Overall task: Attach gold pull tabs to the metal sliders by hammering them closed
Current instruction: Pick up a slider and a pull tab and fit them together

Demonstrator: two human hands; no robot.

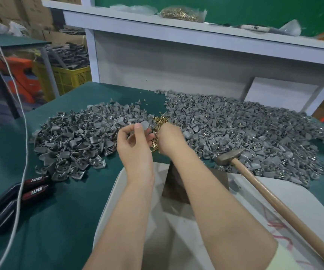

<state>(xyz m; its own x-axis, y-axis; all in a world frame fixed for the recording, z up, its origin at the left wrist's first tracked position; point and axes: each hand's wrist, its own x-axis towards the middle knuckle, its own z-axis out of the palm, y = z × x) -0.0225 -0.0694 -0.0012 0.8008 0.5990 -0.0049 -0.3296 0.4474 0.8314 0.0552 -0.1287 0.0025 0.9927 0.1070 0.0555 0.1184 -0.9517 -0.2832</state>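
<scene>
My left hand (133, 142) pinches one grey metal slider (145, 125) between thumb and fingers, lifted above the table. My right hand (169, 138) is curled over the small heap of gold pull tabs (160, 121) between the two grey piles; its fingertips are hidden, so what they hold is unclear. A pile of grey sliders (79, 139) lies to the left, and a larger pile (244, 133) to the right. The hammer (254, 178) lies with its head against the right pile, handle toward me. A dark metal block (173, 184) sits under my right forearm.
A white tray (303, 201) lies in front of me on the green table (60, 221). Black TAPER boxes (34, 187) and a white cable (24, 152) are at the left. A shelf (176, 26) behind holds a bag of gold parts (180, 13).
</scene>
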